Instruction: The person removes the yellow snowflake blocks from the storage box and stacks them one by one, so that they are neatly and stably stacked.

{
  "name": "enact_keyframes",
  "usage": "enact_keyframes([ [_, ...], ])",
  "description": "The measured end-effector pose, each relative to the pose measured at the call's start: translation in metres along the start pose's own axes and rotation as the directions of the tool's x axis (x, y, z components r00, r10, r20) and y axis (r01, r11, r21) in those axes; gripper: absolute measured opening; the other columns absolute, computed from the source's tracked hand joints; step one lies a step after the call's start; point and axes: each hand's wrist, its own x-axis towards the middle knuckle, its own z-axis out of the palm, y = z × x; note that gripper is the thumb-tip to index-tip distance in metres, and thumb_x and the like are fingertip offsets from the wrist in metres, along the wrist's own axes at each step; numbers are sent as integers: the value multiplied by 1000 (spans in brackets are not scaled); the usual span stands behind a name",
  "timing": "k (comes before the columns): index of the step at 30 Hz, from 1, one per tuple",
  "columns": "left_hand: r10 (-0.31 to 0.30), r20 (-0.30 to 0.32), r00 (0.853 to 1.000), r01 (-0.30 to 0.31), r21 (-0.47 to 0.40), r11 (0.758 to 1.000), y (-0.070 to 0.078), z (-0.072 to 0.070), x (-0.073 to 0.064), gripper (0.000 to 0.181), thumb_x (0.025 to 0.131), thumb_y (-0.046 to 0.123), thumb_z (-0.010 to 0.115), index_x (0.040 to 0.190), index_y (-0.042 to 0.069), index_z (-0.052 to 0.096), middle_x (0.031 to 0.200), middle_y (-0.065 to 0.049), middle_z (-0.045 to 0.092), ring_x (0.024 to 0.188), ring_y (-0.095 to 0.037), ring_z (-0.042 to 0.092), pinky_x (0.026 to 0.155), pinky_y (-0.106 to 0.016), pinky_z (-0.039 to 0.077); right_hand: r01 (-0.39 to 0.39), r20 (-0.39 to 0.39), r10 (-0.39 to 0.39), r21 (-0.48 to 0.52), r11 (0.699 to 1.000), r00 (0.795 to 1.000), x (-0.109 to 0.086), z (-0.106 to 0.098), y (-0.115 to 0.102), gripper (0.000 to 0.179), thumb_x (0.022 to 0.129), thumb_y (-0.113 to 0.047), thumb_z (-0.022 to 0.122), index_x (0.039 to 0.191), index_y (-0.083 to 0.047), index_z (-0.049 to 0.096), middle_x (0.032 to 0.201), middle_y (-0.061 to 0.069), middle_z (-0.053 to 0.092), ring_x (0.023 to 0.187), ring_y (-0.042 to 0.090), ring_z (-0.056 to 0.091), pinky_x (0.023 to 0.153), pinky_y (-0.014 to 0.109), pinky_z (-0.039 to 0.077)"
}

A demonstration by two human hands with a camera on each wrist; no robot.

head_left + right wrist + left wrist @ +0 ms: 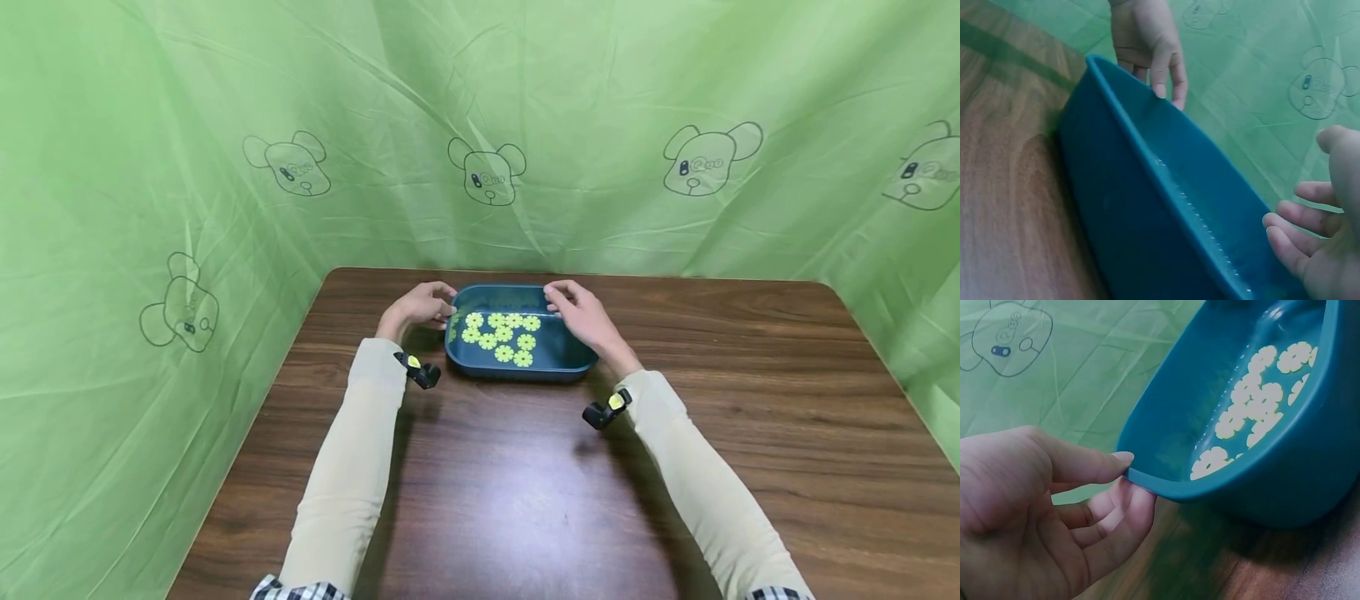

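Note:
A dark blue, rounded rectangular basin (517, 374) stands on the wooden table. Several yellow flower-shaped pieces (503, 333) lie spread over its floor, mostly in the left and middle part. At the basin's left end my left hand (424, 306) pinches the rim, thumb on the inner side and fingers outside, as the left wrist view shows. My right hand (587, 318) hovers over the right end of the basin, its fingertips near the back rim. In the right wrist view, the fingers (1297, 240) of this hand are spread and loosely bent, holding nothing.
The brown wooden table (525, 492) runs up to a green cloth (585, 225) with mouse-like drawings at the back and sides. Each wrist wears a small black camera, one by the left cuff (420, 372) and one by the right cuff (606, 410).

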Motion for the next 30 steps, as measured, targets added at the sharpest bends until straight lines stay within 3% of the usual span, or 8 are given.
enact_keyframes([
  [5, 4, 11, 1000, -4, -16, 1000, 0, -1, 2, 41, 95, 3, 55, 134, 4, 44, 96, -14, 52, 72, -16, 55, 96, -49, 49, 16, 57, -9, -111, 994, 998, 2, 9, 6, 54, 97, -51, 47, 130, -10, 52, 120, 14, 61, 108, 33, 58, 87, 40, 50],
  [14, 3, 12, 1000, -3, -13, 1000, 4, 0, 0, 40, 95, 1, 55, 133, 5, 44, 94, -12, 51, 73, -18, 54, 97, -50, 48, 49, 174, 9, -323, 945, 985, 5, 18, 11, 35, 98, -32, 55, 124, -8, 58, 116, 11, 62, 109, 28, 57, 91, 45, 48],
  [20, 5, 14, 1000, -5, 7, 1000, 4, 0, -1, 39, 95, 1, 54, 132, 5, 45, 92, -12, 50, 72, -17, 53, 91, -45, 51, 82, 224, 18, -431, 899, 974, 9, 23, 12, 29, 93, -23, 64, 116, -5, 62, 108, 16, 64, 99, 29, 58, 84, 43, 49],
  [30, -9, 23, 1000, 8, 6, 1000, 3, -1, 0, 42, 94, 1, 54, 135, 4, 43, 96, -14, 51, 75, -18, 53, 95, -47, 49, 65, 227, 88, -588, 806, 970, 8, 34, 12, 34, 86, -25, 73, 115, -10, 64, 114, 15, 52, 105, 28, 46, 91, 45, 42],
])
